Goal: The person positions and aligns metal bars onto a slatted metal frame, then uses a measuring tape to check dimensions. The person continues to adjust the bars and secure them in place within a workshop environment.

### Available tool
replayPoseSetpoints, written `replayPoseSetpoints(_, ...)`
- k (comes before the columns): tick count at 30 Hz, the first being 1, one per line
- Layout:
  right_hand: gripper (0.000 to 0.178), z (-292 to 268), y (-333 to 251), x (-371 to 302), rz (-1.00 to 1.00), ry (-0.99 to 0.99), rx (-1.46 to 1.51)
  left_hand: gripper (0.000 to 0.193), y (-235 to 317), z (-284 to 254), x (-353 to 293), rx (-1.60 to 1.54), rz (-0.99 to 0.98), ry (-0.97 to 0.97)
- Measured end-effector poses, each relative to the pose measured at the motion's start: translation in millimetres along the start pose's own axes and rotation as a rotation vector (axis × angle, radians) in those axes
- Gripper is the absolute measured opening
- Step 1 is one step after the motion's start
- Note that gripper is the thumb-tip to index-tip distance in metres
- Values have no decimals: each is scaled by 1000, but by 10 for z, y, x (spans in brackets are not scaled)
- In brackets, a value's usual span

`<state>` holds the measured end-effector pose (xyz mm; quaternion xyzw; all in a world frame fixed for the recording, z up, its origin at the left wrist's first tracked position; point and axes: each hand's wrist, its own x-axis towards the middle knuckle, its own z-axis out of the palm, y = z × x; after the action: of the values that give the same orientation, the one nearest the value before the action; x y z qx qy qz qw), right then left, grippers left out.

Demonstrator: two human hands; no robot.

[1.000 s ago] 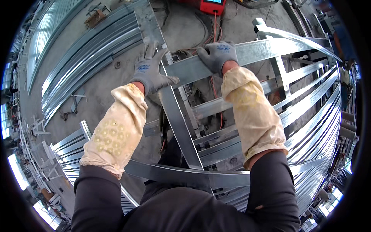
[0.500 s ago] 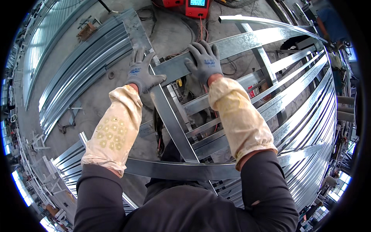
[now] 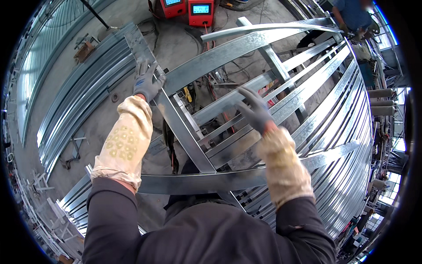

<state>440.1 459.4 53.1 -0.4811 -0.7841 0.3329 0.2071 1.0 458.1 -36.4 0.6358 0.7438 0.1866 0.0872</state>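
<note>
Two gloved hands, left hand (image 3: 147, 83) gripping steel strip (image 3: 184, 132), right hand (image 3: 255, 110) open

**Concrete floor under a steel frame**

A grey concrete floor (image 3: 94, 127) carries everything. On the left lies a stack of long galvanized steel strips (image 3: 83, 92). At the far end stand two red machines (image 3: 201, 12) with cables (image 3: 228, 66) trailing over the floor. The big frame of galvanized bars (image 3: 307, 97) fills the right side.

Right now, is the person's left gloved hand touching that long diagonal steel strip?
Touching. The head view shows the left hand wrapped over the edge of the diagonal steel strip, its fingers closed on the metal with no gap visible.
</note>
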Motion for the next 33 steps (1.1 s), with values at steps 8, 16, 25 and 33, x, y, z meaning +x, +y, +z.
replayPoseSetpoints(8, 38, -696, 1133, -3582, 663, 954, 795, 80, 499, -1078, -1931, -261, 31, -553)
replayPoseSetpoints(16, 39, -259, 768, -3585, 919, 909, 1257, 97, 637, -1480, -3240, 236, 240, -698)
replayPoseSetpoints(25, 30, -111, 572, -3471, 679, 974, 1688, 98, 702, -1934, -3583, 158, 241, -557)
replayPoseSetpoints(33, 39, -548, 517, -2139, 610, 1093, 1451, 126, 3, -2247, -3853, 162, 115, -530)
